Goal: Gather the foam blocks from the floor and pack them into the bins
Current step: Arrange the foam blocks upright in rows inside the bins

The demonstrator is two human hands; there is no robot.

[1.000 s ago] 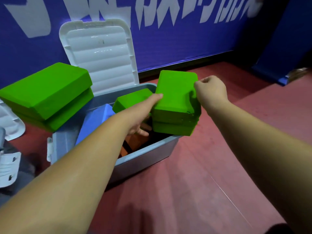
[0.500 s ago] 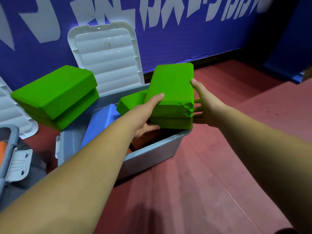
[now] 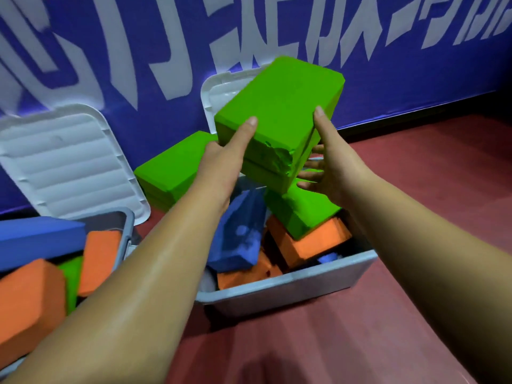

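Observation:
Two stacked green foam blocks (image 3: 279, 112) hang tilted above the grey bin (image 3: 291, 289), the top one torn at its near corner. My left hand (image 3: 227, 153) grips their left side, thumb on top. My right hand (image 3: 329, 167) grips the right side, thumb on top and fingers underneath. Inside the bin lie a green block (image 3: 302, 212), a blue block (image 3: 241, 231) and orange blocks (image 3: 313, 242). More green blocks (image 3: 171, 170) sit stacked behind the bin's left end.
A second bin (image 3: 127, 231) at left holds blue, orange and green blocks, its white lid (image 3: 69, 162) leaning against the blue banner wall (image 3: 138, 51). Another white lid (image 3: 219, 90) stands behind the held blocks. Dark red floor (image 3: 388, 314) spreads in front and to the right.
Both hands have lifted the two green blocks up and away from the bin's right end. My right hand shifted from the block's far corner to gripping its right side. The view tilted down.

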